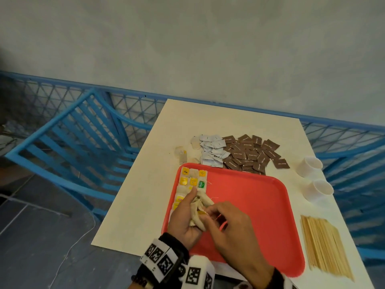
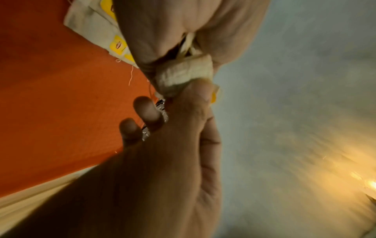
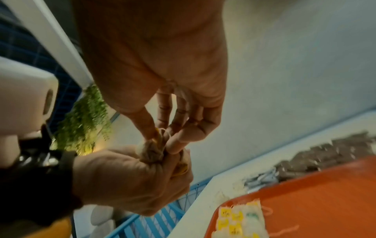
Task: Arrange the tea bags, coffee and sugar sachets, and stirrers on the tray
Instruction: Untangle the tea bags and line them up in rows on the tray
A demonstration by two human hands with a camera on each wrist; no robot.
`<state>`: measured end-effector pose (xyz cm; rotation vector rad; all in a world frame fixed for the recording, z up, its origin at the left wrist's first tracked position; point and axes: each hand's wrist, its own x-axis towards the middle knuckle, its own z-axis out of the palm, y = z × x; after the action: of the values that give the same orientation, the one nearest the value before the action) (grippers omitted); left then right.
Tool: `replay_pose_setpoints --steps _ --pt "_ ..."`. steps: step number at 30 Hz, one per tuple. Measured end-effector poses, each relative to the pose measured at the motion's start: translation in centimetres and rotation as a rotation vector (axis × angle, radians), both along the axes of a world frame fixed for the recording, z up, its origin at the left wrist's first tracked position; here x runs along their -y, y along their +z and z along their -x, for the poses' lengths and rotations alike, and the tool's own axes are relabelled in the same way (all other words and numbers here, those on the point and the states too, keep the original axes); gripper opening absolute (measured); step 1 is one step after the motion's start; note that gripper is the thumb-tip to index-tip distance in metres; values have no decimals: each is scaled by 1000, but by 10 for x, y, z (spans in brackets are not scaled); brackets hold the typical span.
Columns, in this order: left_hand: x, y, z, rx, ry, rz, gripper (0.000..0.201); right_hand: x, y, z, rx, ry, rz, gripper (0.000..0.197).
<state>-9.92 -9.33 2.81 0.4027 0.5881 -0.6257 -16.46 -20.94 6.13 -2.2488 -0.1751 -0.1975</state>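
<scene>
A red tray (image 1: 260, 205) lies on the cream table (image 1: 145, 195). Several tea bags with yellow and green tags (image 1: 192, 180) lie in rows along its left side. Above them my left hand (image 1: 185, 215) grips a bunch of tea bags (image 1: 198, 213). My right hand (image 1: 210, 213) pinches a tag and string at the top of that bunch. The wrist views show the same grip: the bunch (image 2: 183, 72) (image 3: 150, 151), left hand (image 3: 132, 177), right hand (image 3: 164, 138). Beyond the tray lie white sachets (image 1: 212, 150), brown sachets (image 1: 250, 153) and a few loose tea bags (image 1: 182, 154). Wooden stirrers (image 1: 325, 247) lie at the right.
Two white paper cups (image 1: 309, 165) (image 1: 318, 189) stand at the table's right edge. A blue slatted chair (image 1: 73, 147) is at the left, and a blue mesh railing (image 1: 135, 105) runs behind the table. The middle and right of the tray show bare red.
</scene>
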Motion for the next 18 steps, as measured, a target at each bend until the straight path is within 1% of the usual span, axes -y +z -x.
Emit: replay_pose_setpoints --steps 1,4,5,7,9,10,11,12,14,15,16,18 --pt "1 0 1 -8 -8 6 36 0 -1 -1 -20 -30 -61 8" --pt "4 -9 0 -29 -12 55 51 5 3 -6 -128 -85 -248 13" --pt "5 -14 -1 -35 -5 66 53 8 6 -8 -165 -89 -314 14" --pt "7 -28 -3 -60 23 56 52 15 16 -13 -219 -101 -463 13" --pt "7 -37 -6 -81 9 42 51 24 26 -17 -278 -108 -613 10" --pt "4 -37 -6 -65 -15 25 52 29 30 -20 -294 -111 -661 10" --pt "-1 -34 -6 -18 -60 -29 49 36 35 -23 -290 -115 -676 10" --pt "-8 -28 -6 59 -114 -135 41 42 37 -27 -256 -126 -633 10" --pt "-22 -8 -3 311 -215 -438 26 57 40 -33 -121 -132 -380 11" --pt "-28 8 0 461 -263 -582 26 63 43 -34 -72 -115 -254 11" --pt "-33 24 2 617 -290 -711 28 67 47 -36 -40 -79 -166 9" --pt "-38 55 5 923 -331 -920 30 69 57 -36 -20 22 -87 6"
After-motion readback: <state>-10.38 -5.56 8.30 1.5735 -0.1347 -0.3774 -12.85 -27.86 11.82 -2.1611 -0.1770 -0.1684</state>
